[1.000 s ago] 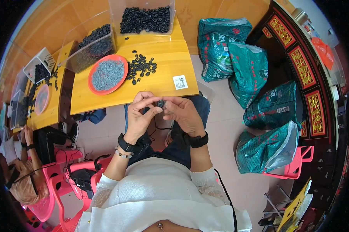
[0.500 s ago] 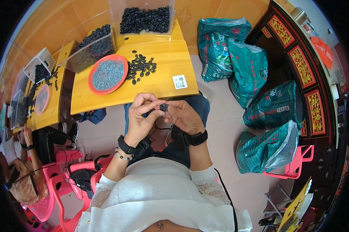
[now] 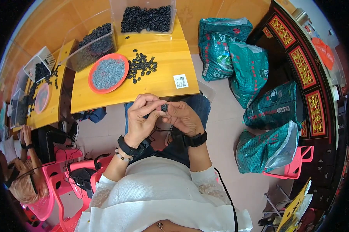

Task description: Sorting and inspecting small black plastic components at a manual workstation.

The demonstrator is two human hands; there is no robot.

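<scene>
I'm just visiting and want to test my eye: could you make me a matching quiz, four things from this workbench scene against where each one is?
Things:
1. small black part
2. round orange plastic plate
3. loose pile of black parts
4. green plastic sacks

Places:
A. on the floor, right of the table
B. pinched between both hands' fingertips
C. bare tabletop, right of the plate
D. on the table, holding grey bits

Pairs: 1-B, 2-D, 3-C, 4-A

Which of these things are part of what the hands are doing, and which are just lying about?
In use: left hand and right hand, both pinching a small black part; loose black parts on the wooden table; orange plate of grey pieces; clear bins of black parts.

Lying about: green sacks; pink chair.
</scene>
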